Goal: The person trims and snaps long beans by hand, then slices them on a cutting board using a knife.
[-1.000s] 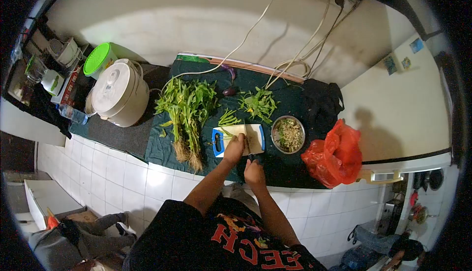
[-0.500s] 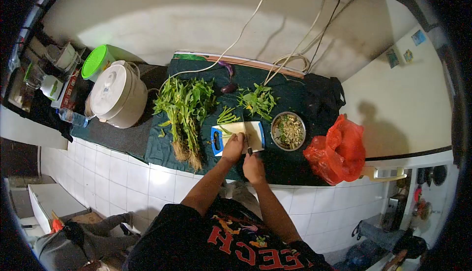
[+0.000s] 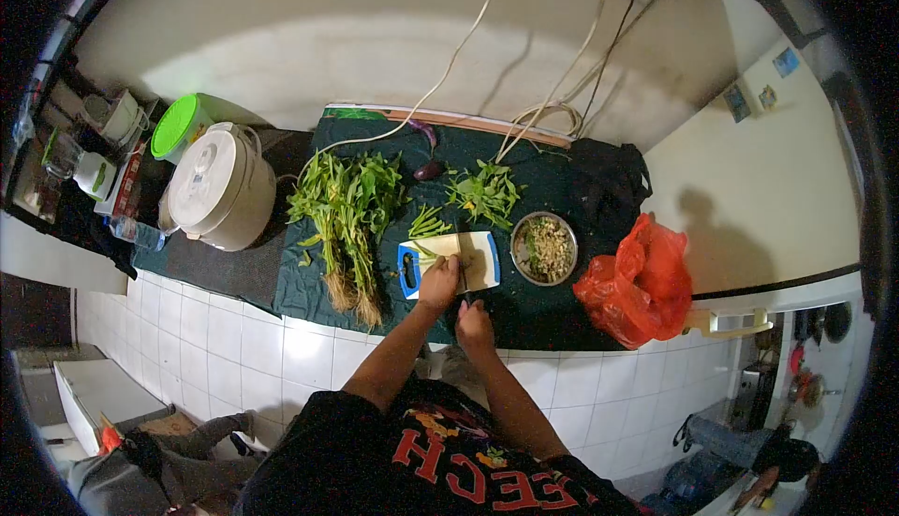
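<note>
A white cutting board with blue ends lies near the front edge of the green cloth. My left hand presses on it, closed around green stems. Just to its right, my right hand is wrapped round the handle of a knife, whose blade points away from me across the board. Cut stems lie behind the board, with a pile of leaves further back. A metal bowl of chopped food stands at the right. Long leafy greens with roots lie at the left.
A white rice cooker and a green-lidded container stand at the left. A red plastic bag sits at the right end, near a black bag. Eggplants and cables lie at the back. Two other people show at the lower corners.
The view has shifted a little. My right hand, with the knife, has moved slightly up and then back down toward me. My left hand stays on the stems.
</note>
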A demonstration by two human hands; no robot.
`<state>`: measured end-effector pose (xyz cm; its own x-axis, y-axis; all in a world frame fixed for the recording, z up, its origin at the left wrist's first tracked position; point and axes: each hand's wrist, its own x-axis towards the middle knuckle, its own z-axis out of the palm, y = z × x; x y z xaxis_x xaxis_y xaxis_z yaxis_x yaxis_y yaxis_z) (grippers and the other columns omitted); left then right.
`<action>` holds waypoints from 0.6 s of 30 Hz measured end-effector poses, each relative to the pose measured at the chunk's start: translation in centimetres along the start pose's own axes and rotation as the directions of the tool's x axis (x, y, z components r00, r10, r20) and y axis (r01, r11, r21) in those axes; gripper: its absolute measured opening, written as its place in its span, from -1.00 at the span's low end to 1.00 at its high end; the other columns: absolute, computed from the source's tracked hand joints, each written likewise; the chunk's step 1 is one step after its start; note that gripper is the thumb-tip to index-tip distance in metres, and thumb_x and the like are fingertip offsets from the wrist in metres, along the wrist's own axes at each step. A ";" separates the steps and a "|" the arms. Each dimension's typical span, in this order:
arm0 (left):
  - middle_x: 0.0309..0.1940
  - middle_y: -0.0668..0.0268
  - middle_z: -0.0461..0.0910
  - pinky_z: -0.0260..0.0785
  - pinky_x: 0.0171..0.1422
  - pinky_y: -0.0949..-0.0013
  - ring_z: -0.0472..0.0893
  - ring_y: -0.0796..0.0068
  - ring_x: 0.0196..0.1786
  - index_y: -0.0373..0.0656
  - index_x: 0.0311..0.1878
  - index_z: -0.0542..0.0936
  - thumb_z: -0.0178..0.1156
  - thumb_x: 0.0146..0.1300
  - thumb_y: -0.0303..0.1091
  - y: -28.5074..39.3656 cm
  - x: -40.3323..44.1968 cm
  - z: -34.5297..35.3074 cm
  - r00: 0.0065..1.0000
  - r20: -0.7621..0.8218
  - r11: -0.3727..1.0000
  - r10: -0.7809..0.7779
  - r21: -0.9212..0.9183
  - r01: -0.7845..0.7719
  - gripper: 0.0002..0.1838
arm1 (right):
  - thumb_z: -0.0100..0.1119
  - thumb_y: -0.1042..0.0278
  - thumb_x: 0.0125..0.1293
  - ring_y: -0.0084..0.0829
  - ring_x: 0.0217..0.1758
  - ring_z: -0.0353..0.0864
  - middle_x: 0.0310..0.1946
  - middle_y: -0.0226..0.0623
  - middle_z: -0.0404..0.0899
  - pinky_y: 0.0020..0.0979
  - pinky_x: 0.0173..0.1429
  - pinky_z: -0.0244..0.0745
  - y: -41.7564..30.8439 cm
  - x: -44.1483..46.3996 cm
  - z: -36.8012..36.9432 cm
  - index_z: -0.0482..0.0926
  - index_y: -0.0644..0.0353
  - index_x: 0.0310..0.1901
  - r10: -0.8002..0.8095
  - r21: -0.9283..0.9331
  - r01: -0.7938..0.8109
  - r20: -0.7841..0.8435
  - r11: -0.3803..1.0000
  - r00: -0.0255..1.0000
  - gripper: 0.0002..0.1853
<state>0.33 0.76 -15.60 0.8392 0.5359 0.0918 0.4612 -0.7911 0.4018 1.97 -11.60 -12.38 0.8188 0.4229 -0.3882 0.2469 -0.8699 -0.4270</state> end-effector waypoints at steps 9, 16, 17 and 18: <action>-0.37 0.13 0.61 0.54 -0.12 0.19 0.62 0.12 -0.17 -0.20 -0.06 0.40 0.08 0.18 -0.41 -0.1 -0.1 -0.4 1.000 -0.004 0.999 0.024 -0.045 -0.024 -0.75 | -0.14 0.07 0.48 0.22 -0.17 0.63 -0.29 0.32 0.59 0.07 -0.08 0.53 -1.6 -0.1 -2.7 0.40 0.42 -0.10 -0.116 0.034 0.114 0.073 0.993 0.991 -0.56; -0.27 0.13 0.59 0.48 -0.03 0.14 0.56 0.08 -0.05 -0.18 -0.02 0.44 0.09 0.20 -0.41 -0.5 -1.6 -1.2 0.993 -0.016 0.986 -0.116 -0.119 0.113 -0.73 | -0.11 0.04 0.47 0.20 -0.21 0.65 -0.32 0.24 0.63 0.06 -0.10 0.55 0.3 0.9 -0.4 0.40 0.38 -0.10 -0.036 -0.012 0.036 0.020 0.999 0.999 -0.57; -0.24 0.14 0.59 0.46 0.02 0.12 0.54 0.09 0.00 -0.18 -0.02 0.47 0.09 0.20 -0.42 -0.5 -2.0 -2.3 0.991 -0.070 0.983 -0.116 -0.148 0.105 -0.73 | -0.11 0.04 0.47 0.20 -0.21 0.65 -0.32 0.22 0.63 0.07 -0.09 0.55 0.2 0.9 -1.2 0.40 0.36 -0.10 -0.067 -0.040 0.067 0.010 0.997 0.998 -0.57; -0.24 0.14 0.59 0.46 0.02 0.12 0.54 0.09 0.00 -0.18 -0.02 0.47 0.09 0.20 -0.42 -1.0 -2.2 -2.7 0.990 -0.077 0.984 -0.116 -0.146 0.104 -0.73 | -0.11 0.04 0.47 0.20 -0.21 0.65 -0.32 0.22 0.63 0.07 -0.09 0.55 0.5 1.0 -1.7 0.40 0.36 -0.10 -0.074 -0.038 0.074 0.006 0.997 0.997 -0.57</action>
<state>-2.73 1.20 -13.80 0.7556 0.6450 0.1148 0.4987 -0.6799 0.5377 3.84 -12.04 -11.59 0.7952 0.4877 -0.3604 0.3263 -0.8451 -0.4235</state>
